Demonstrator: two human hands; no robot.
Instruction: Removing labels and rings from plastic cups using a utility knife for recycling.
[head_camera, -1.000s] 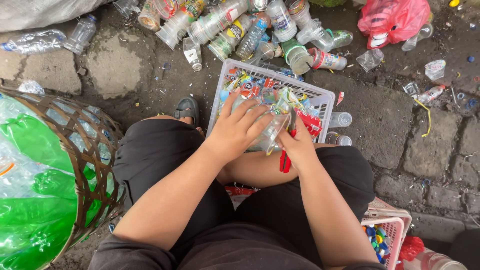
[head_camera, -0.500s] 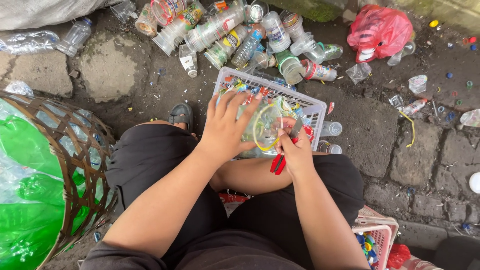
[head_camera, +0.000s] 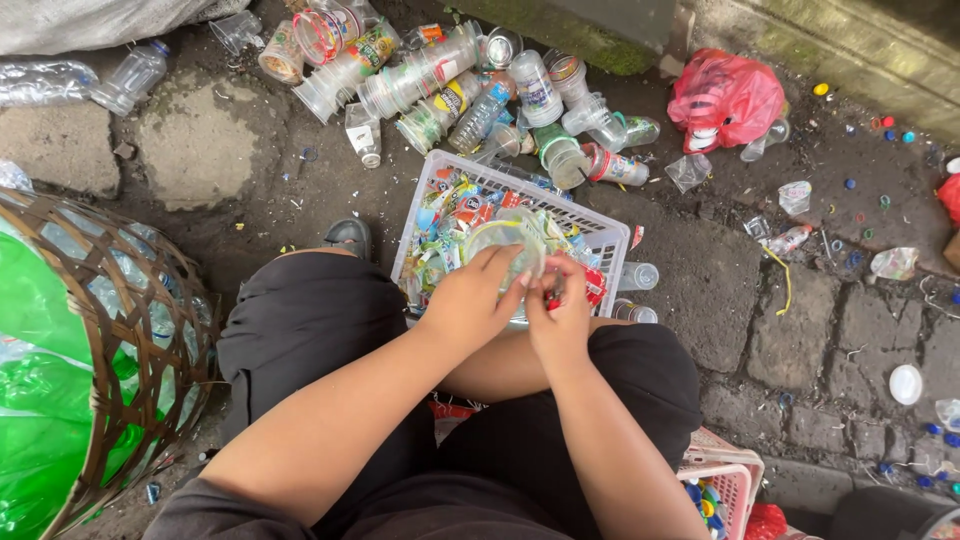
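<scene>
A woven basket (head_camera: 110, 340) lined with a green bag sits at the person's left, within easy reach for tossing. Ahead, a white plastic crate (head_camera: 605, 238) holds colourful wrappers — placed right below the hands. The left hand (head_camera: 472, 300) curls round a clear plastic cup (head_camera: 505, 240) over the crate's near edge, steadying it, while the right hand (head_camera: 562, 312) pinches at its rim.

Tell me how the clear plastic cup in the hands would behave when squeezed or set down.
The clear plastic cup looks thin-walled and empty, so probably light and easily crushed. The left hand and right hand both grip it, perhaps because it flexes. On the heaped white basket it would likely tip.
</scene>
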